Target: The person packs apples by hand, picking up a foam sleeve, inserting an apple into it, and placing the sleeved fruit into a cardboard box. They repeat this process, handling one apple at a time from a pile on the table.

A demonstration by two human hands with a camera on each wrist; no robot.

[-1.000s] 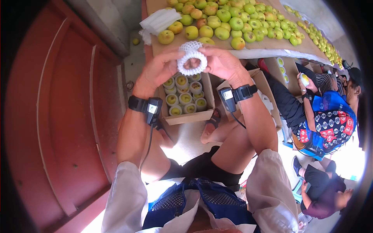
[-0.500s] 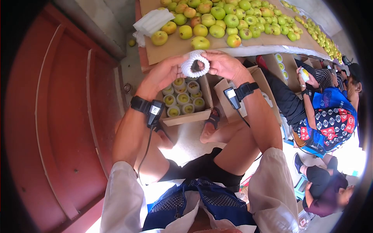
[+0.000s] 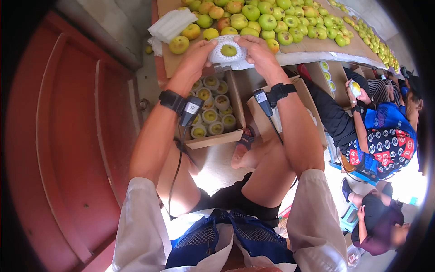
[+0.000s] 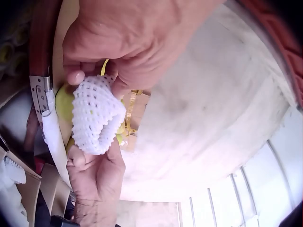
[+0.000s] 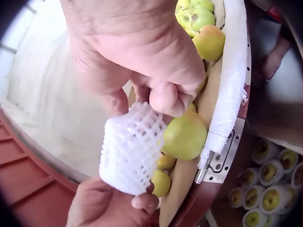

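Both hands hold a white foam net sleeve (image 3: 217, 56) by its opposite sides, just in front of the table's near edge. My left hand (image 3: 198, 58) pinches one side with thumb and fingers. My right hand (image 3: 260, 53) pinches the other side. In the head view, green apple skin shows through the sleeve's opening. In the right wrist view the sleeve's mesh (image 5: 130, 146) is spread between the hands, and a large green apple (image 5: 185, 135) lies on the table close beside it.
Many loose apples (image 3: 267, 21) cover the cardboard-topped table, with a stack of flat white sleeves (image 3: 172, 25) at its left corner. Below stands a carton (image 3: 217, 139) of sleeved apples, with another open carton (image 3: 260, 115) to its right. A red door (image 3: 68, 136) is at left; other people sit at right.
Both hands have moved up and away from the body with the sleeve, towards the table's front edge. Its opening, bare before, now has green apple skin showing in it.
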